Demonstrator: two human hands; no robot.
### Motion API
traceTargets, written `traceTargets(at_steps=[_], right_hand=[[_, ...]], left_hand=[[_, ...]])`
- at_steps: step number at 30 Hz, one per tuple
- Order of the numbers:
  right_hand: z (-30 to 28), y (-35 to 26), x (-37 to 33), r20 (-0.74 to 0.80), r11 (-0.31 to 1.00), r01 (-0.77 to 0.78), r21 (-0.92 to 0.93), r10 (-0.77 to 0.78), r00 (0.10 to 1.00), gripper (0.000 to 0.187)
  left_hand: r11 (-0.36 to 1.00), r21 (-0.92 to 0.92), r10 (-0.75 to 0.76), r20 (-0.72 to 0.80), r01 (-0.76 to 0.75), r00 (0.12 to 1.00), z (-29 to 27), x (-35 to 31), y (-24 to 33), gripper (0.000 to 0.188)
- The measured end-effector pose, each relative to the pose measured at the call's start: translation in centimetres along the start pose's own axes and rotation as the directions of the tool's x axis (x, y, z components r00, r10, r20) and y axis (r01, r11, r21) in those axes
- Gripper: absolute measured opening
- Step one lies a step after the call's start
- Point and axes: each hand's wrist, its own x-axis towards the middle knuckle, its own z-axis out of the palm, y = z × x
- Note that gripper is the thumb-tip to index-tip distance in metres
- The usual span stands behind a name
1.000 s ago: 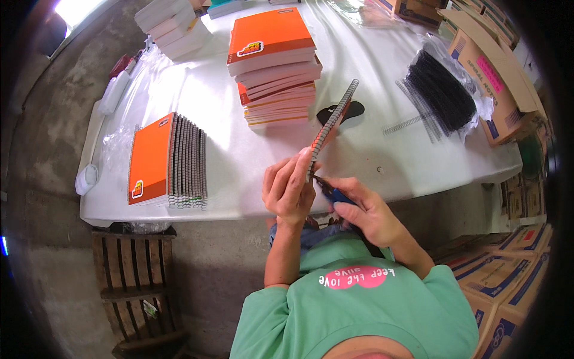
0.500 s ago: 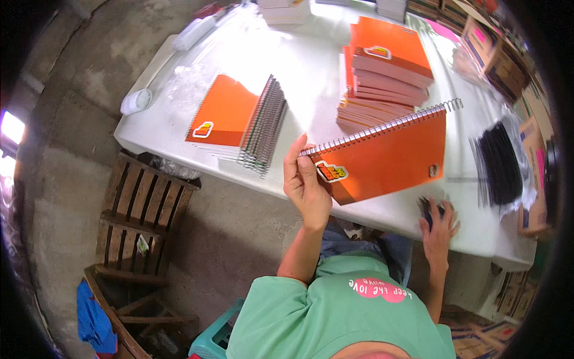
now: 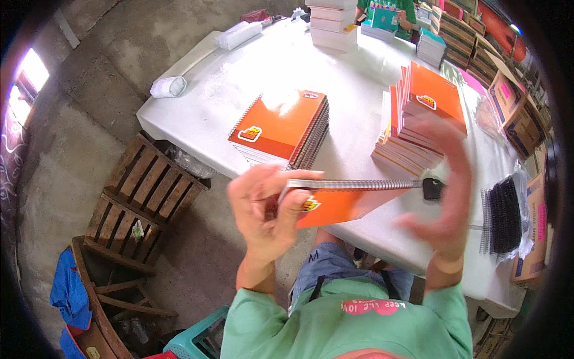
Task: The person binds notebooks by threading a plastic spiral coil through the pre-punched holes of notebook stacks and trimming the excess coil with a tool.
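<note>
My left hand (image 3: pixel 263 209) grips an orange-covered spiral notebook (image 3: pixel 341 206) by its left end, thumb in front and fingers behind. The notebook is tilted so its wire spiral runs along the top, over the near table edge. My right hand (image 3: pixel 451 197), smeared by motion, is raised by the notebook's right end with thumb and fingers spread wide. Just past the spiral's right end shows a small black object (image 3: pixel 432 189), its kind unclear. Farther left sits a pile of spiral-bound orange notebooks (image 3: pixel 281 122). A taller stack of orange-covered books (image 3: pixel 433 96) stands to the right.
Black spiral wires (image 3: pixel 505 215) lie on plastic at the white table's (image 3: pixel 359 119) right side. Cardboard boxes (image 3: pixel 517 113) line that side. White stacks (image 3: pixel 333 27) and another person (image 3: pixel 406 12) are at the far end. A wooden chair (image 3: pixel 140 197) stands left.
My left hand has moved left and down, turning the notebook spine-up and nearly level. My right hand has risen from the table edge to the notebook's right end. The view has shifted.
</note>
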Motion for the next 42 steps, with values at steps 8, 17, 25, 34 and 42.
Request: traceTargets(at_steps=[8,17,25,34,42], right_hand=[[10.4,5.0,13.2,0.010,0.755,-0.077,0.651,0.093,0.996,0.061],[15.5,14.0,12.8,0.285,0.886,-0.453,-0.104,0.463,0.840,0.054],[18.4,18.6,13.7,-0.063,0.924,-0.331,-0.191,0.325,0.944,0.064],[22.3,19.0,14.5,-0.118,0.541,-0.341,0.769,0.645,0.755,0.058],[22.2,20.1,14.3,-0.098,0.605,-0.358,0.711,0.590,0.801,0.049]], left_hand=[[0.789,0.543,0.514,-0.326,-0.288,0.794,-6.3,7.4,0.6,0.036],[0.852,0.340,-0.182,-0.521,0.398,0.834,-10.7,3.6,-14.5,0.045],[0.956,0.134,-0.111,-0.661,0.262,0.742,-8.3,4.0,-17.4,0.033],[0.980,-0.144,-0.196,-0.787,0.134,0.586,-7.5,5.2,-18.4,0.022],[0.976,-0.196,-0.216,-0.768,0.099,0.604,-6.5,5.5,-17.8,0.021]])
